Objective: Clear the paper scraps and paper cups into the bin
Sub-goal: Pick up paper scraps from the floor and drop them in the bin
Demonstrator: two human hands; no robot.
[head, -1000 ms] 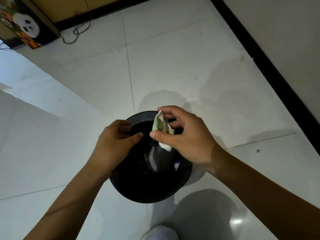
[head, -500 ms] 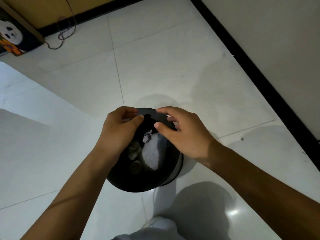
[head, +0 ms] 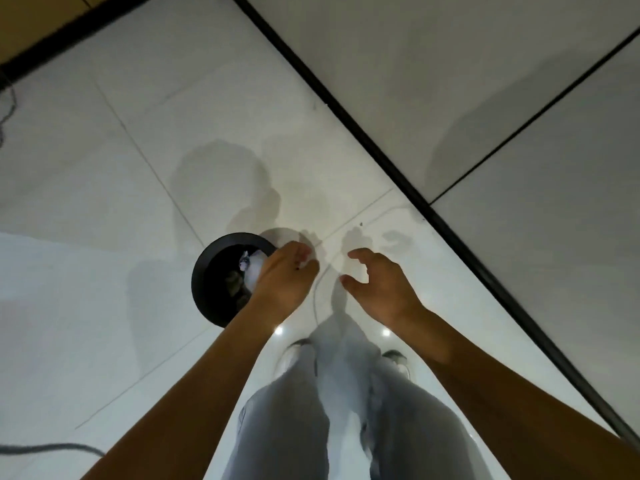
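Observation:
The round black bin (head: 205, 292) stands on the white tiled floor, left of my feet. Inside it lie a crumpled white paper scrap (head: 252, 269) and some darker items I cannot make out. My left hand (head: 286, 283) hovers over the bin's right rim with loosely curled fingers and nothing visible in it. To the right of the bin, my right hand (head: 376, 286) hangs above the bare floor, its fingers relaxed and apart, holding nothing.
A black baseboard (head: 381, 157) runs diagonally along the grey wall on the right. A dark cable (head: 52, 446) lies on the floor at lower left. My grey trousers (head: 346, 410) and shoes fill the lower middle.
My right hand let go of the paper scrap it held over the bin. The view then rose well above the bin. My right hand is now right of it; my left remains over its rim.

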